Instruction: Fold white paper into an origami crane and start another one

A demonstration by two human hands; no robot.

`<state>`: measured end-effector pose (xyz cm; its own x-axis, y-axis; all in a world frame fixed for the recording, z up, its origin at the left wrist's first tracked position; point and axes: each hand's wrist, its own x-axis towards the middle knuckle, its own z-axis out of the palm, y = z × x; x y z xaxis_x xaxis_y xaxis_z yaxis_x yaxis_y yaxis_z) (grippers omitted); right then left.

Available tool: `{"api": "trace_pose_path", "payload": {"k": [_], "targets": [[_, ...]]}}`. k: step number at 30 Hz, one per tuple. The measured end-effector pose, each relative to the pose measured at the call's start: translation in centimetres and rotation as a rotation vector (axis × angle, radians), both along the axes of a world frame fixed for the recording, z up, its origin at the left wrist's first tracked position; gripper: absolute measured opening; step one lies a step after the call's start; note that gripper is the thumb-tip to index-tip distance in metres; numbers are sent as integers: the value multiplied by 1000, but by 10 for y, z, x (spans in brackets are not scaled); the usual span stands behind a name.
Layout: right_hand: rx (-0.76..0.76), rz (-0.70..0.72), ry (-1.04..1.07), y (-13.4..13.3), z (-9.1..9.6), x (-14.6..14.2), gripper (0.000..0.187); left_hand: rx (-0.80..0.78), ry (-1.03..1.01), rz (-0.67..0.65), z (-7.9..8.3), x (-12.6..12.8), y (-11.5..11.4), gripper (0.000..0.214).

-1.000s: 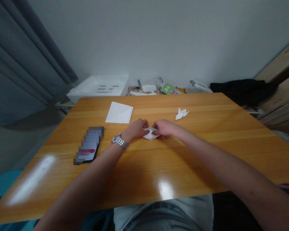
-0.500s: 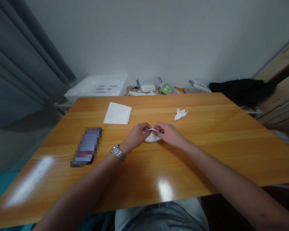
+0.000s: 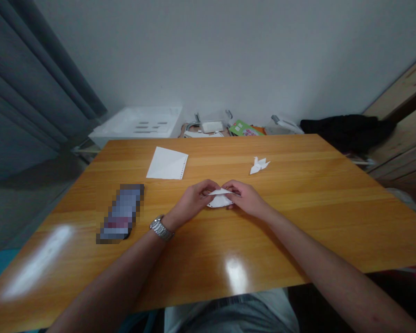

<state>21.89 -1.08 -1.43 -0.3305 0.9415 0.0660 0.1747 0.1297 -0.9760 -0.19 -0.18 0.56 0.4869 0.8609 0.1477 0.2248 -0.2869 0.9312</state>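
Observation:
A small folded sheet of white paper (image 3: pixel 220 200) is held between both hands above the middle of the wooden table (image 3: pixel 284 240). My left hand (image 3: pixel 197 196) pinches its left side, thumb on the near face, and a metal watch (image 3: pixel 161 228) circles that wrist. On the right side, my right hand (image 3: pixel 244 196) grips the paper with its fingers behind and partly hidden. A row of punched holes shows along the lower edge of the folded sheet. Beyond my right hand stands a white folded paper bird (image 3: pixel 260 165).
A flat white sheet with punched holes (image 3: pixel 167 163) lies at the back left. Nearer on the left is a phone (image 3: pixel 122 212), its screen blurred. Behind the table are a white tray-like box (image 3: pixel 138 122), a green booklet (image 3: pixel 245 128) and dark cloth (image 3: pixel 346 132).
Both hands have shifted slightly and spread a little apart, and the folded paper now shows a wider, flatter upper flap. The view has moved slightly; the other things stay put.

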Motion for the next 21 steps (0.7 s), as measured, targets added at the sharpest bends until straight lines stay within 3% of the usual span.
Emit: {"api": "trace_pose_path", "payload": {"k": [8,16,21], "targets": [[-19,35,80,-6,7,3,36,52,-16,-2,-2,-1,-4,20],[100,-68,-20,-3,3,0,29,-9,-78,-64,4,1,-10,30],[202,-92,-112,-8,4,-2,24,-65,-144,30,-7,9,-10,39]]}}
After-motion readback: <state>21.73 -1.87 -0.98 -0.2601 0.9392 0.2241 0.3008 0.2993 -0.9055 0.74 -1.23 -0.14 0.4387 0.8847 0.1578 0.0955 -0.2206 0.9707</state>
